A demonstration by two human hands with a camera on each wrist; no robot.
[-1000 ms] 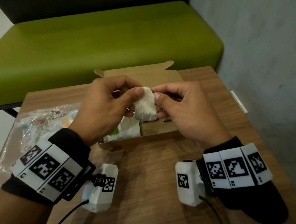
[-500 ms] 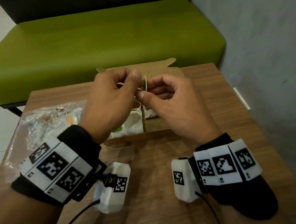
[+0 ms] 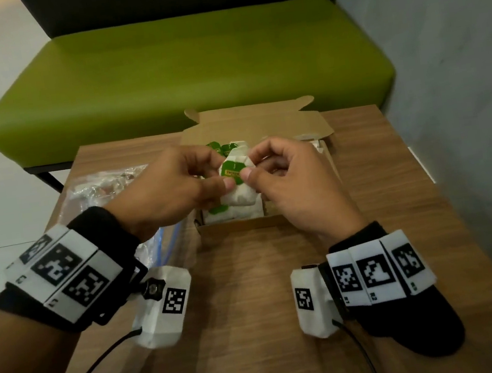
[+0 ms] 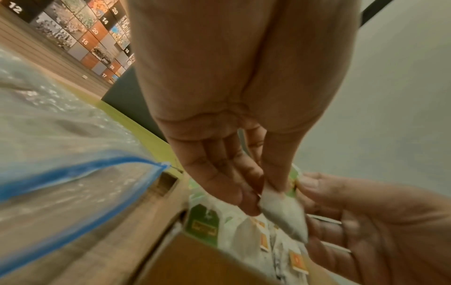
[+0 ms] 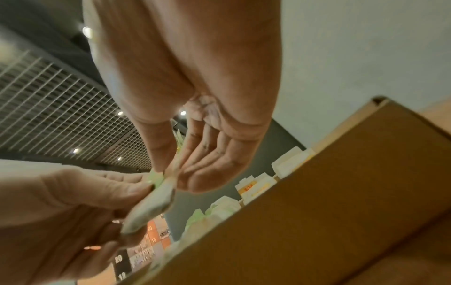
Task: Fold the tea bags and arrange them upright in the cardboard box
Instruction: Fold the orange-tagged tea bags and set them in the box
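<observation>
Both hands hold one white tea bag (image 3: pixel 240 187) with a green paper tag (image 3: pixel 232 172) just above the open cardboard box (image 3: pixel 261 123). My left hand (image 3: pixel 176 189) pinches its left edge between thumb and fingers; my right hand (image 3: pixel 287 177) pinches the right edge. From the left wrist the tea bag (image 4: pixel 284 216) hangs below the fingertips; the right wrist view has the tea bag (image 5: pixel 149 210) between both hands. Several tea bags (image 3: pixel 232 213) with green tags stand in the box's left part, and others (image 4: pixel 266 243) with orange tags lie beside them.
A clear plastic zip bag (image 3: pixel 104 186) with a blue seal (image 4: pixel 80 171) lies on the wooden table (image 3: pixel 256 325) left of the box. A green bench (image 3: pixel 185 69) stands behind the table and a grey wall (image 3: pixel 441 66) runs along the right.
The tea bag has been turned so its green tag faces up, and both hands have come down with it closer over the box's front left part.
</observation>
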